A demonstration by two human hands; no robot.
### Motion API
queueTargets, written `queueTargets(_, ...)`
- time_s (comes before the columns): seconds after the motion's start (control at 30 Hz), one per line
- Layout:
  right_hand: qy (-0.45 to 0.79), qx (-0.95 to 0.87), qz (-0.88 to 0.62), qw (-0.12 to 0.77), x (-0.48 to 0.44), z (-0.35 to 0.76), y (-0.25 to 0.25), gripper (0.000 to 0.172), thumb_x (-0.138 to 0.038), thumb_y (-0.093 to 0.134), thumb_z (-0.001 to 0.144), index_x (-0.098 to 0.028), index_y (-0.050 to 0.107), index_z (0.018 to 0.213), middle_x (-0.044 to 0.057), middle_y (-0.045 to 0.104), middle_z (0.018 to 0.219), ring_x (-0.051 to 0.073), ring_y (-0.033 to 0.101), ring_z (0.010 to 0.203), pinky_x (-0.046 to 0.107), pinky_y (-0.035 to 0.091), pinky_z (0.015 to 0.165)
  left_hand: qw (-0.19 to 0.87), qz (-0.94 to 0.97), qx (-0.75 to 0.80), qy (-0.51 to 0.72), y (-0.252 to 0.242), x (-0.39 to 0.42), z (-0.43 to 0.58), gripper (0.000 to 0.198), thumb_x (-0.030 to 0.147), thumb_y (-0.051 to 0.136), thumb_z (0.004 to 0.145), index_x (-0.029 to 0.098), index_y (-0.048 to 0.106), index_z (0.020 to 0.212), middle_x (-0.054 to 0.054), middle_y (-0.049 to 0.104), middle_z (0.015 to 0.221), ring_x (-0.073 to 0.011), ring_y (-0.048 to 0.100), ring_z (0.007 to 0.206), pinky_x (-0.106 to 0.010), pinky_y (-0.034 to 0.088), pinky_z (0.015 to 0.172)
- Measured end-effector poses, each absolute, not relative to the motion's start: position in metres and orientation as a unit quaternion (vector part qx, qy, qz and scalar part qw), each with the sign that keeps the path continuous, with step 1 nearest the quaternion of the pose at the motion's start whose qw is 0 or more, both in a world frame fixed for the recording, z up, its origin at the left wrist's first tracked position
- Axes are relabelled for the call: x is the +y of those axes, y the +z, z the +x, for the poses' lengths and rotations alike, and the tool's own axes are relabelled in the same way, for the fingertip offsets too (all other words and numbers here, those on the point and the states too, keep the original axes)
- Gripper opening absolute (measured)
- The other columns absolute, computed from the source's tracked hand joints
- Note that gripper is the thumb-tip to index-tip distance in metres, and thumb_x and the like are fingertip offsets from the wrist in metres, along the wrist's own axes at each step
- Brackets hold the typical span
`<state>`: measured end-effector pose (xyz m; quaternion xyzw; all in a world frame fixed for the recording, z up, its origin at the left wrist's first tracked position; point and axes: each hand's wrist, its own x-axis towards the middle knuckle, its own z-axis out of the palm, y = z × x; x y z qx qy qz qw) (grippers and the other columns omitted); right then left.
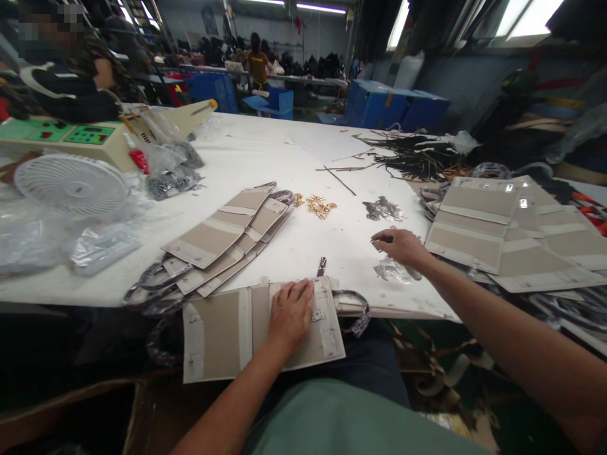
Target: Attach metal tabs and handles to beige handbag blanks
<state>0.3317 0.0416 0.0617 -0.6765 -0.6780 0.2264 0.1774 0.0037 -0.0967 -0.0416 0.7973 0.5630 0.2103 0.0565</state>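
My left hand (290, 315) lies flat, fingers stretched, on a beige bag panel (220, 335) at the table's front edge. The panel has pale strips across it, a small metal plate (317, 314) beside my fingertips and a plastic-wrapped handle (355, 309) at its right end. A metal strap end (322, 266) sticks out beyond its far edge. To the right, my right hand (401, 246) hovers with thumb and fingers pinched; what is between them is too small to name. Below it lies a heap of clear, shiny pieces (393, 270), and beyond it a pile of dark metal pieces (383, 208).
Stacked panels (222, 221) lie at left, more panels (474, 215) at right. Gold fittings (320, 206) sit mid-table. Dark straps (412, 155) are heaped behind. A white fan (71, 184) and a machine (66, 136) stand at left. A person (258, 63) is far back.
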Motion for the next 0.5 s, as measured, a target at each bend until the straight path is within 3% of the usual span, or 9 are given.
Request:
queueTargets(0.1,0.368,-0.689,-0.604,0.161,0.010,0.269,0.067,0.031,-0.036,0.067,0.086,-0.020,0.081,0.108,0.002,0.076,0.080,0.014,0.060,0.056,0.025,0.047,0.053,0.059,0.794,0.564,0.217,-0.040,-0.098,0.003,0.048,0.024,0.049,0.102,0.024,0.056,0.150,-0.006,0.059,0.153,-0.0310,0.049,0.134,-0.052,0.044,0.112)
queueTargets(0.17,0.417,-0.709,-0.549,0.147,-0.004,0.234,0.061,0.028,-0.033,0.067,0.085,-0.020,0.081,0.105,0.002,0.077,0.079,0.015,0.063,0.060,0.025,0.049,0.056,0.059,0.793,0.563,0.223,-0.039,-0.099,0.003,0.047,0.026,0.049,0.103,0.025,0.056,0.150,-0.006,0.059,0.152,-0.0304,0.049,0.134,-0.051,0.044,0.112)
queueTargets(0.3,0.398,-0.770,-0.484,0.122,-0.010,0.195,0.046,0.024,-0.023,0.066,0.084,-0.019,0.084,0.099,0.003,0.081,0.089,0.019,0.071,0.083,0.027,0.053,0.076,0.062,0.792,0.562,0.231,-0.038,-0.100,0.002,0.046,0.027,0.048,0.104,0.024,0.056,0.149,-0.006,0.060,0.152,-0.0296,0.050,0.134,-0.050,0.044,0.113)
queueTargets(0.5,0.332,-0.805,-0.489,0.049,-0.001,0.183,0.045,0.027,-0.016,0.065,0.083,-0.020,0.085,0.099,0.003,0.082,0.089,0.019,0.072,0.082,0.027,0.050,0.075,0.065,0.789,0.564,0.235,-0.039,-0.102,0.002,0.045,0.027,0.050,0.104,0.020,0.058,0.148,-0.007,0.061,0.151,-0.0309,0.049,0.135,-0.051,0.043,0.115)
